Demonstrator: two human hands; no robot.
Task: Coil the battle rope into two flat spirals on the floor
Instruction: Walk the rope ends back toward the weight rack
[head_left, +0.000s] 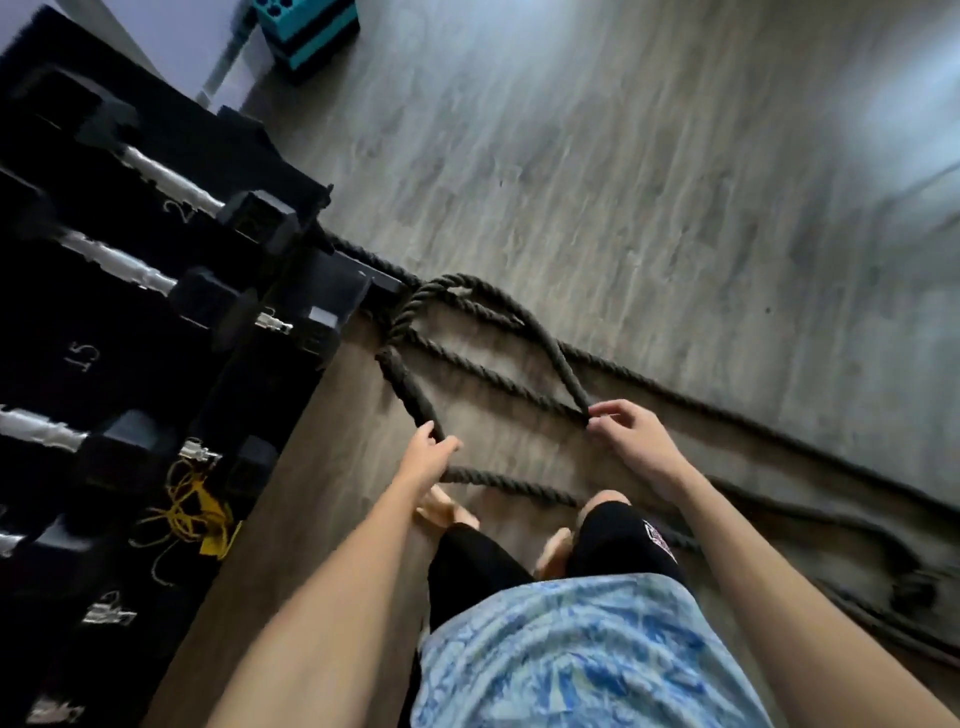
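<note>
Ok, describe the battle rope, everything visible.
The battle rope is thick, dark, twisted fibre, lying in loose loops on the wood-look floor, no spiral yet. It starts by the dumbbell rack and trails right. The left hand holds a smoother sleeved stretch; the right hand pinches a loop's bend.

Thick dark twisted battle rope (498, 375), not coiled: it lies in loose open loops on the floor (623, 182), with long runs trailing diagonally to the lower right. Its smooth black-sleeved end section is raised off the floor, gripped by the left hand (428, 457). The right hand (631, 441) pinches a second raised strand that arcs back to a bend where several strands cross.
</note>
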